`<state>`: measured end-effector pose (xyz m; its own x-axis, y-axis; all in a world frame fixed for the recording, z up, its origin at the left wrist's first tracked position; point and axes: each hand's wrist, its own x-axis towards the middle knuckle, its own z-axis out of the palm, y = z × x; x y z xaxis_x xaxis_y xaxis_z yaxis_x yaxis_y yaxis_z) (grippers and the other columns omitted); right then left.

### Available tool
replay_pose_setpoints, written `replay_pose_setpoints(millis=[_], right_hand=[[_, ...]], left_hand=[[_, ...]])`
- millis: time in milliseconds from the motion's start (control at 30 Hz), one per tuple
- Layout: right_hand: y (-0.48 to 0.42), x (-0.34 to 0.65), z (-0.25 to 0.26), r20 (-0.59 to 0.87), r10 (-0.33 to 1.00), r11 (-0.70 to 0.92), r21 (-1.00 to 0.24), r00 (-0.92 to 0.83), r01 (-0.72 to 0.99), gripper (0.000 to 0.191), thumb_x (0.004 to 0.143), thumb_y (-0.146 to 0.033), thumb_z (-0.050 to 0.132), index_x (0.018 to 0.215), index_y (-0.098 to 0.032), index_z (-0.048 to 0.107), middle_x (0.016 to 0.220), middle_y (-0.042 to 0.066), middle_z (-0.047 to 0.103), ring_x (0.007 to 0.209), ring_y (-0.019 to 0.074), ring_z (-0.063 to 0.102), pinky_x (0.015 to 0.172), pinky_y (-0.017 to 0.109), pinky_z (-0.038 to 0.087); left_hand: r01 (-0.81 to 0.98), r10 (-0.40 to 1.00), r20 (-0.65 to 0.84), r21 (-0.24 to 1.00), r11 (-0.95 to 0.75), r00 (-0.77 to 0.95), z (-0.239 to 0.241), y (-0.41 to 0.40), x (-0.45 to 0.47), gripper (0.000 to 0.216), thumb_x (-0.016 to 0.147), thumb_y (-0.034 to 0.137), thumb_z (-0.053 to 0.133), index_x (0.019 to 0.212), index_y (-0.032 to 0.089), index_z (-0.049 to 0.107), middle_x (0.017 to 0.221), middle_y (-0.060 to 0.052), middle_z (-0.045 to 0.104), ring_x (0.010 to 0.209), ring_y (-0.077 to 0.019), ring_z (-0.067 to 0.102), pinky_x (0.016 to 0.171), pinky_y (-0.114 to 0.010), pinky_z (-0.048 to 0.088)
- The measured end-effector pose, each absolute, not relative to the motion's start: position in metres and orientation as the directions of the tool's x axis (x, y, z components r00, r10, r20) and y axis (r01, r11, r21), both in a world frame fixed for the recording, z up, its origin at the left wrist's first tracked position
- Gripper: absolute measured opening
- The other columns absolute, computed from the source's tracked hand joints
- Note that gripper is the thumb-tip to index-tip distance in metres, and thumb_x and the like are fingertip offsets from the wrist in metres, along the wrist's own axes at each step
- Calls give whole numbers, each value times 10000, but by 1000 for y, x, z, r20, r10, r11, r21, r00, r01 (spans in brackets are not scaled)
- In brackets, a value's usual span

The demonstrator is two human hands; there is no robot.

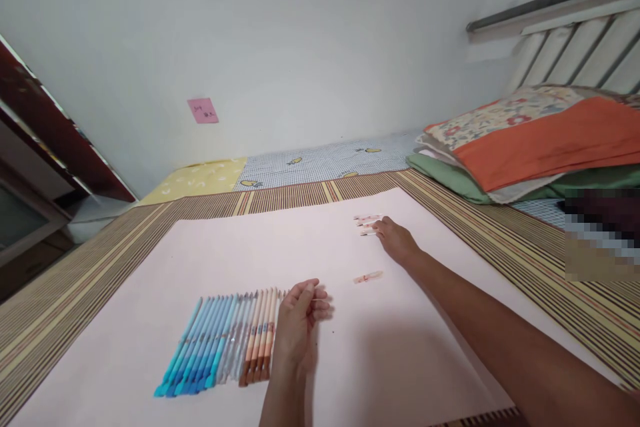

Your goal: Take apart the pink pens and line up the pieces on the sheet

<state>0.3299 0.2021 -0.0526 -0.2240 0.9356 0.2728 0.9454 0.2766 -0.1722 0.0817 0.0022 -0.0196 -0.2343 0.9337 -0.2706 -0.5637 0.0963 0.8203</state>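
Note:
My right hand (397,240) reaches to the far right of a pale pink sheet, its fingers closed on a slim clear-and-pink pen (369,233) with a dark tip. Beside that lie similar thin pens (367,217), partly covered by the fingers. My left hand (303,317) hovers palm up over the middle of the sheet, fingers loosely curled and apart, with nothing visible in it. Just left of it is a row of blue pens (200,340), clear grey pens (237,337) and peach-and-brown pens (260,337); my left hand hides the row's right end.
A short pinkish see-through piece (369,277) lies between my hands. The pink sheet (210,253) covers a striped mat (70,260). Folded bedding and an orange-edged pillow (540,140) are stacked at right. A wall with a pink note (203,111) rises behind.

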Motion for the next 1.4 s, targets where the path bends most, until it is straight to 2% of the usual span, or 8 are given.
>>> replay_pose_setpoints(millis=[400,600,967,1200,1400], right_hand=[[213,327,-56,281,938,251,-143,-204,957,190,974,-164,492,1085,-176,645,1128,100,624,880,183,617,667,273,365],[214,325,-58,289,940,229,-146,-180,962,231,995,-171,431,1089,-175,642,1124,110,632,896,190,620,697,280,386],[211,321,-54,282,948,199,-162,-148,967,170,970,-211,515,1084,-175,636,1118,125,642,934,220,629,719,297,414],[210,323,-54,295,945,214,-217,-145,952,171,944,-189,551,1091,-171,636,1129,128,633,930,225,632,728,301,417],[204,329,-50,332,938,216,-333,-101,918,174,923,-172,524,1050,-179,643,1104,96,666,878,192,630,737,281,424]], left_hand=[[-562,931,-287,819,116,-227,-15,1,84,542,543,441,930,900,108,696,698,-48,713,551,-116,624,524,-228,502],[-554,932,-283,824,116,-226,-16,1,83,524,548,443,926,881,112,695,698,-47,710,550,-120,622,529,-239,506],[-562,928,-291,819,116,-234,-12,0,85,532,530,437,933,878,112,695,693,-47,711,542,-120,622,513,-233,503],[-551,936,-281,826,123,-213,-17,1,83,508,593,437,910,918,114,692,728,-50,719,565,-117,626,532,-237,519],[-541,937,-276,832,123,-213,-20,1,80,475,637,422,892,941,115,695,752,-58,729,578,-120,639,553,-243,535]])
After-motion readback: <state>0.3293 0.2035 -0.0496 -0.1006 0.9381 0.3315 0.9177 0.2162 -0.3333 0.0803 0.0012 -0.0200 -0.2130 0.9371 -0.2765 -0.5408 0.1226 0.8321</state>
